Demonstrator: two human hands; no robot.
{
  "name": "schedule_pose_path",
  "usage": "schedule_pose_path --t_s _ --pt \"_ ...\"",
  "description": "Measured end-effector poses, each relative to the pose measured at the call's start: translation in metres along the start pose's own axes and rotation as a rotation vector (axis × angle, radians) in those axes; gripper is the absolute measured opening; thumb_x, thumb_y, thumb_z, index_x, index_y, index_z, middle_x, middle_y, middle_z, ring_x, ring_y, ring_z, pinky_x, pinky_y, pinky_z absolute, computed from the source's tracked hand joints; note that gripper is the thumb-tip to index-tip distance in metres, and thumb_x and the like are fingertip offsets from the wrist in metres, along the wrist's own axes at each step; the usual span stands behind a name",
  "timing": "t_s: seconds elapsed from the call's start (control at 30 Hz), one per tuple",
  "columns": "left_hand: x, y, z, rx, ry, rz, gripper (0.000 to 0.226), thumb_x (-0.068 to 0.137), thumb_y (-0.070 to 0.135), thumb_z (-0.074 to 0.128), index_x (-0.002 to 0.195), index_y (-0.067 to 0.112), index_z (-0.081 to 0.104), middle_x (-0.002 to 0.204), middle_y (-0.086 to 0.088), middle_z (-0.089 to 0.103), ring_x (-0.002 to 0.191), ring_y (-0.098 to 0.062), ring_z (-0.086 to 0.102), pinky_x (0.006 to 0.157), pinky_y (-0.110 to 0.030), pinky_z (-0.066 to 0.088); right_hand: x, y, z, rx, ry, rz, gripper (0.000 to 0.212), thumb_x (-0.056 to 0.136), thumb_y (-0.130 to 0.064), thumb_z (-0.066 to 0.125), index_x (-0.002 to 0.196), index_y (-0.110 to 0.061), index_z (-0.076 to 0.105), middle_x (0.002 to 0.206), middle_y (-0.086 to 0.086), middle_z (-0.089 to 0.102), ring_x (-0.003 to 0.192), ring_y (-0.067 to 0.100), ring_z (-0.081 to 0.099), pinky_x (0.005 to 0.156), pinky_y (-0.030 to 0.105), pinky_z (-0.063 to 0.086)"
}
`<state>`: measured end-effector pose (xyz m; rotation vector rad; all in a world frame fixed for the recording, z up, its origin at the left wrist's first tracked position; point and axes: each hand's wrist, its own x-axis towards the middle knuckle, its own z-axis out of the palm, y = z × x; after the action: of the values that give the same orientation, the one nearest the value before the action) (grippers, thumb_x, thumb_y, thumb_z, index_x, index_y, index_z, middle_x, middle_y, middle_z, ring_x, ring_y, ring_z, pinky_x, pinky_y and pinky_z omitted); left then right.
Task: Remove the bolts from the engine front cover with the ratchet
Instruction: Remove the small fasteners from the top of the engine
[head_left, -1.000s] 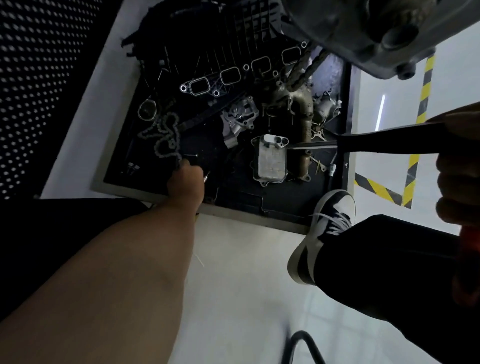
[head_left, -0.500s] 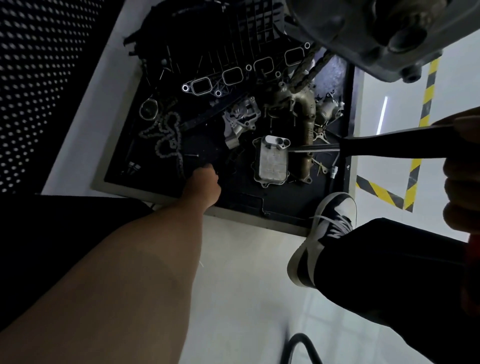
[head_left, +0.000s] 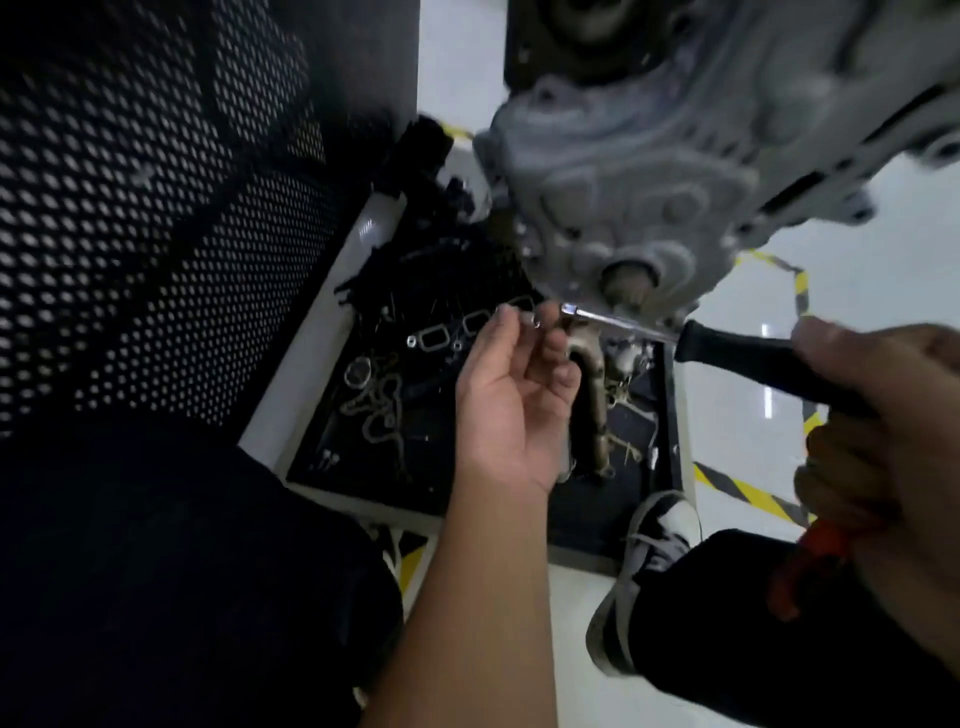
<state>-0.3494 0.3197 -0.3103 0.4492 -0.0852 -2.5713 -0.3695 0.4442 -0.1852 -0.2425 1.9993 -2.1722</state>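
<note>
**Ratchet held at the lower edge of the front cover**

Head view: The grey cast engine front cover (head_left: 649, 171) fills the upper right of the frame, blurred, with a round shaft end (head_left: 631, 278) showing near its bottom edge. The right hand (head_left: 883, 431), close to the camera at the right edge, has its fingers curled round the black handle of the ratchet (head_left: 727, 353). The ratchet's bright metal shank runs up and to the left from the handle, and its tip lies just under the cover's lower edge, beside the shaft end; whether the tip sits on a bolt cannot be told. No bolt on the cover can be made out clearly through the blur.

The left hand (head_left: 511, 400) is raised in the middle of the frame, palm toward the camera, fingers loosely bent. Its fingertips (head_left: 545, 317) are just beside the ratchet's tip, with a small bright glint between thumb and finger; whether they pinch something there or merely hover cannot be told.

Beneath the hands lies a dark tray (head_left: 322, 332) with a pale rim, on the pale floor. It holds a metal gasket (head_left: 441, 338) with rectangular openings, a loose chain (head_left: 379, 410), and a tan cast pipe (head_left: 592, 400). A perforated black panel (head_left: 156, 234) covers the left side. A dark shoe (head_left: 639, 582) with a pale sole stands at the tray's near corner, and yellow-and-black floor tape (head_left: 748, 493) runs to the right.
</note>
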Motion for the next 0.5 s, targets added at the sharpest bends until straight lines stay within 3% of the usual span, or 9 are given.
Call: schedule_pose_path --t_s 0.03,0.07,0.13,0.23,0.37,0.5 --pt "-0.021 0.004 0.022 0.009 -0.083 0.02 0.019 0.09 0.026 0.07 0.1 0.011 0.064 0.095 -0.005 0.075 0.082 -0.017 0.071 0.062 -0.026 0.055 -0.026 -0.001 0.0 0.03 -0.044 -0.023 0.052 0.052 -0.047 0.086 0.061 -0.021 0.042 0.045 -0.007 0.016 0.033 0.01 0.012 0.044 0.014 0.024" --pt "-0.04 0.007 0.04 0.022 -0.144 0.043 0.022 0.091 0.028 0.068 0.104 0.011 0.063 0.1 -0.007 0.075 0.091 -0.023 0.074 0.069 -0.031 0.059 -0.012 -0.02 -0.017 -0.032 -0.009 0.032 0.05 0.055 -0.042 0.088 0.059 -0.02 0.043 0.043 -0.007 0.018 0.031 0.01 0.013 0.043 0.014 0.024" --pt "-0.077 0.012 0.069 0.057 -0.198 0.1 0.018 0.092 0.025 0.065 0.103 0.011 0.062 0.102 -0.009 0.076 0.097 -0.03 0.075 0.076 -0.038 0.061 -0.032 -0.038 -0.038 -0.011 0.042 -0.053 0.044 0.06 -0.036 0.087 0.058 -0.019 0.047 0.041 -0.008 0.024 0.03 0.01 0.016 0.044 0.014 0.025" --pt "-0.116 0.016 0.103 0.097 -0.188 0.162 0.014 0.093 0.022 0.06 0.101 0.011 0.06 0.098 -0.01 0.076 0.093 -0.027 0.076 0.074 -0.035 0.062 -0.049 -0.057 -0.045 0.057 0.1 -0.124 0.04 0.064 -0.034 0.085 0.062 -0.018 0.048 0.041 -0.007 0.029 0.029 0.009 0.017 0.046 0.015 0.029" --pt "-0.145 0.014 0.133 0.12 -0.222 0.193 0.012 0.095 0.022 0.057 0.099 0.01 0.059 0.091 -0.012 0.077 0.082 -0.018 0.077 0.069 -0.029 0.061 -0.084 -0.073 -0.046 0.174 0.052 -0.237 0.036 0.069 -0.024 0.085 0.067 -0.016 0.05 0.043 -0.009 0.036 0.029 0.008 0.022 0.045 0.015 0.031" --pt "-0.175 0.017 0.159 0.101 -0.316 0.234 0.01 0.097 0.02 0.055 0.098 0.011 0.06 0.092 -0.013 0.077 0.083 -0.022 0.077 0.067 -0.033 0.062 -0.104 -0.093 -0.049 0.278 0.098 -0.315 0.034 0.068 -0.023 0.083 0.066 -0.017 0.049 0.047 -0.008 0.039 0.031 0.008 0.024 0.047 0.017 0.03"
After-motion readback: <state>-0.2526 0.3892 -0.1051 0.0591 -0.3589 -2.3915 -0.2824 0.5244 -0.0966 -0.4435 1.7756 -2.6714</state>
